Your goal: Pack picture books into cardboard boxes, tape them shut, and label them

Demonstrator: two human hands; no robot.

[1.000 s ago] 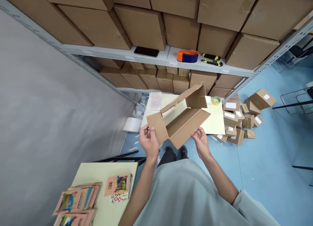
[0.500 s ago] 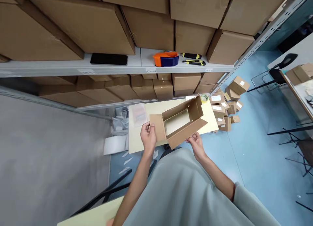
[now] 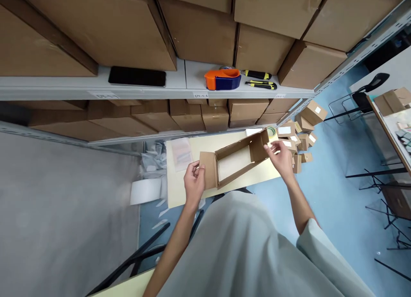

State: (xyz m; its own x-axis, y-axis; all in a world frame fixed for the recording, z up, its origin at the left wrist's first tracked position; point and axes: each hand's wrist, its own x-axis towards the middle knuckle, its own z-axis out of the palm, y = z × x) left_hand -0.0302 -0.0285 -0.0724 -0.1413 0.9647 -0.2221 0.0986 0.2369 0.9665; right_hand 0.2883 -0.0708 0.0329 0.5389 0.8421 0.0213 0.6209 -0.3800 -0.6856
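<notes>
A small brown cardboard box (image 3: 221,155) is held above the cream tabletop, tilted up toward the right. Its inside shows, with a pale area at the bottom; I cannot tell whether that is the box floor or the table seen through it. My left hand (image 3: 194,181) pinches the end flap on the left, thumb on top. At the box's right end, my right hand (image 3: 280,158) has its thumb and fingers closed at the corner of the wall. A roll of greenish tape (image 3: 271,131) lies just behind that end.
On the shelf are a black phone (image 3: 137,76), an orange and blue tape dispenser (image 3: 222,79) and two yellow-black utility knives (image 3: 260,85), with large cartons above. Several small boxes (image 3: 303,138) are piled right of the cream table (image 3: 175,190). A white roll (image 3: 146,191) is at its left.
My right hand has moved from the box's near side up to its right end. The long front flap that stuck out no longer shows. My left hand stays on the end flap.
</notes>
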